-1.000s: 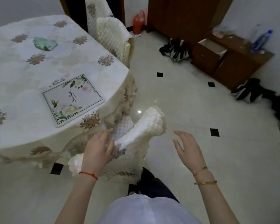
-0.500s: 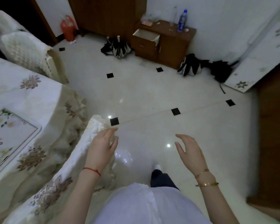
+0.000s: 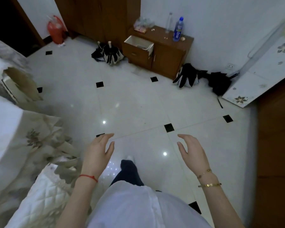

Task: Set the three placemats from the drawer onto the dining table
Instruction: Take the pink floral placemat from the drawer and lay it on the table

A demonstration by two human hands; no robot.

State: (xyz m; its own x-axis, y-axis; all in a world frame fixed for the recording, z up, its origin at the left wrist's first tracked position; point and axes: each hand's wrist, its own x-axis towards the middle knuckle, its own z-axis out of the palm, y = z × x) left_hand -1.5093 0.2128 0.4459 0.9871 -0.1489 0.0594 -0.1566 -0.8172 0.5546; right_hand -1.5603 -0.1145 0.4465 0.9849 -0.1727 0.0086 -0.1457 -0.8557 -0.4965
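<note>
Both hands were held out over the shiny white tiled floor (image 3: 135,102) with small black squares. The left hand (image 3: 98,153) was loose, its fingers spread, and nothing was gripped in it. A thin red string was tied on its wrist. The right hand (image 3: 193,153) was loose too, with curled fingers, and nothing was held. 2 gold bracelets were worn on that wrist.

The round worktop (image 3: 5,139), covered by a cream flowered cloth, was seen at the left edge. No placemat could be seen on the small part of it that showed. A white quilted chair cover (image 3: 44,196) was seen low on the left, just beside the left arm.

Far across the floor, a small brown wooden cabinet (image 3: 168,53) was set against the white wall. Its white drawer (image 3: 139,44) was pulled out. What lay inside could not be told. A blue plastic bottle (image 3: 178,29) was stood on top of the cabinet. A black and white folded umbrella (image 3: 111,52) was left on the floor beside it.
</note>
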